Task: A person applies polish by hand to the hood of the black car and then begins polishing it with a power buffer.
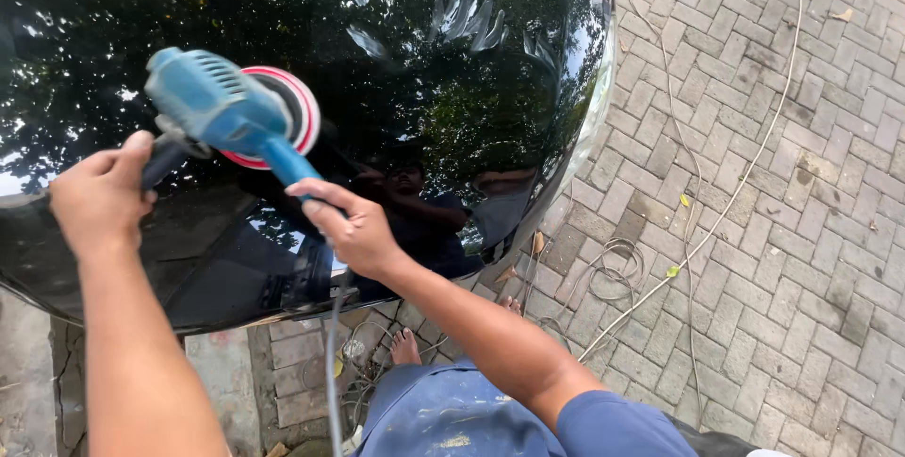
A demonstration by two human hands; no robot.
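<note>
A: Starting at the left, what does the left hand [99, 195] have?

B: It is closed round the dark side handle [168, 157] of the blue polisher [222, 110], thumb up over the top, fingers wrapped so that the grip end is mostly hidden.

A: And the polisher itself?

B: It sits on the black car panel [452, 71], toward the panel's left half. Its blue body points up and to the left, and the round pad [294, 113], white with a red rim, lies flat against the glossy paint just behind the body.

A: The right hand [351, 228]?

B: Clamped on the rear blue grip of the polisher, fingers curled over it from above. A grey power cord [332, 363] drops from below that hand straight down toward the ground.

A: What shows in the paint?

B: Reflections of trees and sky, and the person's own dim outline under the right hand. Pale smears of polish residue [471, 14] streak the upper part of the panel, right of the polisher.

A: Further right?

B: Grey brick paving [792, 231], with a thin pale cable [735, 184] running across it and ending in loose loops near the panel's edge. A few dry leaves lie on the bricks. At the bottom, the person's blue clothing [452, 415] and a bare foot [405, 348] on the paving.
</note>
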